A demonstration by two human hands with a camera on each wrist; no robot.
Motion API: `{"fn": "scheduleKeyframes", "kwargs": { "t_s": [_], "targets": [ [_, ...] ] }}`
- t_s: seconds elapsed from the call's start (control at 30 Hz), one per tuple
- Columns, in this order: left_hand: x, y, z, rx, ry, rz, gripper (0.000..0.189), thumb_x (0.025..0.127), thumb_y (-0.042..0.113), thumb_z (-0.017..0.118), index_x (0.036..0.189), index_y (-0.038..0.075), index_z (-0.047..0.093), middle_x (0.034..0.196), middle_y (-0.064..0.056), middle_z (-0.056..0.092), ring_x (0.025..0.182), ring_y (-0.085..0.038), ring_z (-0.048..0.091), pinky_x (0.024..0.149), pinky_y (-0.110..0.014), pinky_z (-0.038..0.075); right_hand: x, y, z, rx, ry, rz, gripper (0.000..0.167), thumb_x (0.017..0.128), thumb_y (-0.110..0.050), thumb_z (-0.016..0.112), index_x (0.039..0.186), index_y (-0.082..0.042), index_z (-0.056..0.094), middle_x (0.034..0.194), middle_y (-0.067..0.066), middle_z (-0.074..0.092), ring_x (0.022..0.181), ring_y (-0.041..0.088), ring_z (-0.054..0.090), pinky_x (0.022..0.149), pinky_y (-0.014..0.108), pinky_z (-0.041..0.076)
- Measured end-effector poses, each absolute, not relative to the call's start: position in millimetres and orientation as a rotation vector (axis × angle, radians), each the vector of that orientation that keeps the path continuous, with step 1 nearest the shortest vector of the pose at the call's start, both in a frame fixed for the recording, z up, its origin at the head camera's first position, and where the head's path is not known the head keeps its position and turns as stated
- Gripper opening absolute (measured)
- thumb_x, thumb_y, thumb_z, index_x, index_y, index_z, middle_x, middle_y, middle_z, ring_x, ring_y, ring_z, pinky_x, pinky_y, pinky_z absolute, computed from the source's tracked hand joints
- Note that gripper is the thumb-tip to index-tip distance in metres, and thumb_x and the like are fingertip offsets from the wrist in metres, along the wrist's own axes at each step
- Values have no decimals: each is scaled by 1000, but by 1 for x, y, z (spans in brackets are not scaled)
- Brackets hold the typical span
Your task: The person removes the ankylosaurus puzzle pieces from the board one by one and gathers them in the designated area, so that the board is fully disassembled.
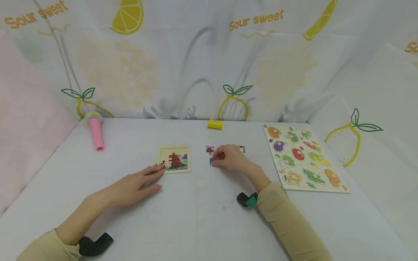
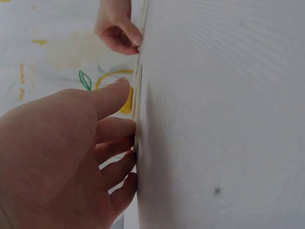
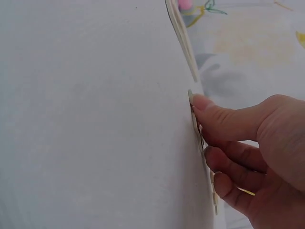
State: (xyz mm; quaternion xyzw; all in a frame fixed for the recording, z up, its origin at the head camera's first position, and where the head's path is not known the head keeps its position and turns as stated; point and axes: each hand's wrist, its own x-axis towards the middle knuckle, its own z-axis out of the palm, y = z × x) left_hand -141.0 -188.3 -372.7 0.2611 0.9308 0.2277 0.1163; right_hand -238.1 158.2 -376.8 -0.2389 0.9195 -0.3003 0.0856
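A small square wooden puzzle tray (image 1: 165, 151) lies mid-table, with several joined pieces (image 1: 178, 164) of a brown animal picture inside it. The left hand (image 1: 132, 187) rests at the tray's lower left edge, its fingers extended and fingertips on the rim and picture. To the right of the tray, the right hand (image 1: 232, 158) pinches a jigsaw piece (image 1: 211, 162) between thumb and fingertips, low over the table. In the right wrist view that piece (image 3: 191, 98) shows edge-on by the thumb. Loose pieces lie around this hand: a reddish one (image 1: 209, 149) and another (image 1: 242, 149) partly behind it.
A board of vegetable pictures (image 1: 302, 159) lies at the right. A pink toy microphone (image 1: 96, 132) lies at the far left. Near the back edge is a yellow cylinder (image 1: 214, 125). A lemon-printed cloth (image 1: 183, 65) hangs behind the table.
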Motion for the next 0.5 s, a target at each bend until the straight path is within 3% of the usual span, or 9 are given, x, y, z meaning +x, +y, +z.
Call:
{"fn": "scheduleKeyframes", "kwargs": {
  "t_s": [0.2,0.5],
  "targets": [
    [-141,-188,-374,770,2726,667,68,101,56,48,152,11,44,162,-14,32,147,-41,30,112,-62,34,-238,163,-371,-671,2712,-870,21,83,-18,84,100,-11,74,92,-1,66,81,14,57,73,25,50],
    [-141,-189,-376,774,2745,667,66,101,54,48,151,10,45,162,-13,32,147,-41,30,112,-63,33,-237,158,-376,-718,2724,-927,17,85,-18,81,98,-10,74,87,-1,67,78,14,58,73,24,50]
  ]
}}
